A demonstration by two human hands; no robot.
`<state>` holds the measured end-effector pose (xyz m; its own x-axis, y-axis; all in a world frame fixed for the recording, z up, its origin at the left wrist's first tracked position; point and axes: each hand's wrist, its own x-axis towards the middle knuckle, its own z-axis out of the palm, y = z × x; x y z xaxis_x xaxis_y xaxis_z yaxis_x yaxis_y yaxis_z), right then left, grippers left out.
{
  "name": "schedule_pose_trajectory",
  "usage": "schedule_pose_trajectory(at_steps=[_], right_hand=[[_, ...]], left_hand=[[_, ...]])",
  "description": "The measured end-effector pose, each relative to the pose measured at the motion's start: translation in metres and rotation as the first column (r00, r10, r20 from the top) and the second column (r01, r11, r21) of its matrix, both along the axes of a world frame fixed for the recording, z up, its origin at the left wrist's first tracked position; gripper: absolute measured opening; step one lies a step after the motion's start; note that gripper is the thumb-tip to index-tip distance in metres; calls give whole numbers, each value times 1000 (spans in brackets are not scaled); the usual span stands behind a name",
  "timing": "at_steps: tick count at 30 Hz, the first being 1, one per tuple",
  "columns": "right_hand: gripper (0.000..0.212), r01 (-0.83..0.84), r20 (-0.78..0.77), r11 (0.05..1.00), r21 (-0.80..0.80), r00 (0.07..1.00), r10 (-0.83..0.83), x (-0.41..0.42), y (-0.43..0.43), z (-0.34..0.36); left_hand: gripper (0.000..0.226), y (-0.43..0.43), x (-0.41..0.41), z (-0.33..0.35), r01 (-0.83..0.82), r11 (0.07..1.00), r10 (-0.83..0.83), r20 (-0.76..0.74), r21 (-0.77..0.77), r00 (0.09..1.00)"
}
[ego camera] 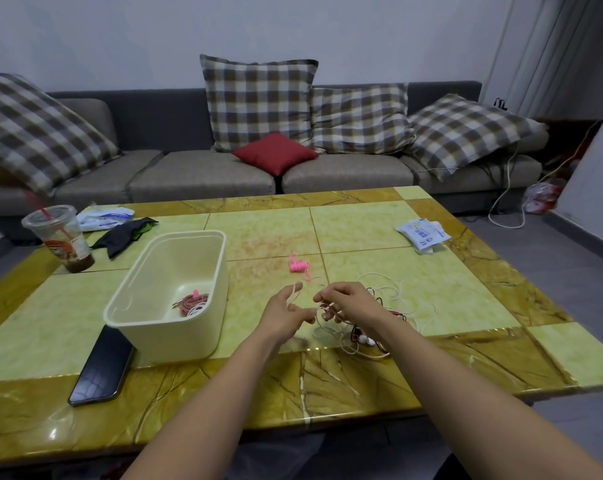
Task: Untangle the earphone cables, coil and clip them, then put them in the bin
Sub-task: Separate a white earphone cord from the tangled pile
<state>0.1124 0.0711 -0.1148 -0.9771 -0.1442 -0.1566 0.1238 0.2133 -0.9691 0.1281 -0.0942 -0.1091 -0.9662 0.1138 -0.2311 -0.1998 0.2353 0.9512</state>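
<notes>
**Entry: one pale cable being worked, tangle to the right of the bin**

Bin (175, 337): 1, cream, open top, standing on the table (362, 393). Inside it, at the near right corner: 1 coiled reddish cable (191, 303) with a pink clip on it.

Right of the bin, slightly beyond it: 1 loose pink clip (299, 265) lying on the table.

Further right of the bin: 1 tangle of cables (390, 303), white, pale and dark strands mixed; the number of earphone sets cannot be told.

Hands: 2, both just right of the bin, above the table.
- Left hand (284, 311): index finger extended, a pale cable (319, 311) looped over it. Cannot tell whether the thumb pins the strand.
- Right hand (348, 303): fingers curled, pinching the same pale cable over the tangle.

Near left of the bin: 1 phone (102, 365), touching its corner. Beyond the bin, to the left: 1 plastic cup (61, 237), 1 black cloth (126, 233).
</notes>
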Motion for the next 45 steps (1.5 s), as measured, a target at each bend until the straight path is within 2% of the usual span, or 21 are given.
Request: schedule_pose_trajectory(at_steps=[2,7,9,11,15,20,27,32,38,45], right_hand=[[24,-19,51,999,-35,998,21,1,5,2],[27,-141,206,990,-18,968,142,1,12,5],[23,-173,250,984,-33,952,175,2,13,4],[23,-172,269,984,-51,946,179,3,14,2],[15,-104,206,994,-12,973,104,1,15,1],[16,-65,156,998,-11,986,66,3,14,3],[12,-28,104,999,-42,994,32,5,16,0],[25,-14,48,998,61,999,11,7,17,-2],[20,-42,35,988,150,999,37,6,12,-1],[21,24,14,982,189,1000,-27,5,8,-3]], left_hand=[[65,1,-3,-2,-39,999,39,0,9,999],[78,6,-5,-4,-27,999,26,18,18,999],[74,9,-4,-6,-29,1000,29,29,2,999],[63,9,-5,-8,-34,999,35,63,-14,997],[9,6,-5,-8,-12,1000,13,102,-12,995],[23,3,-7,-11,-31,998,37,129,-47,991],[13,10,-2,-10,-81,997,80,102,-2,992],[14,13,0,-10,-97,995,97,62,4,993],[13,13,0,-13,-112,992,110,-27,-55,994],[11,14,-1,-15,-144,988,138,-90,-58,986]])
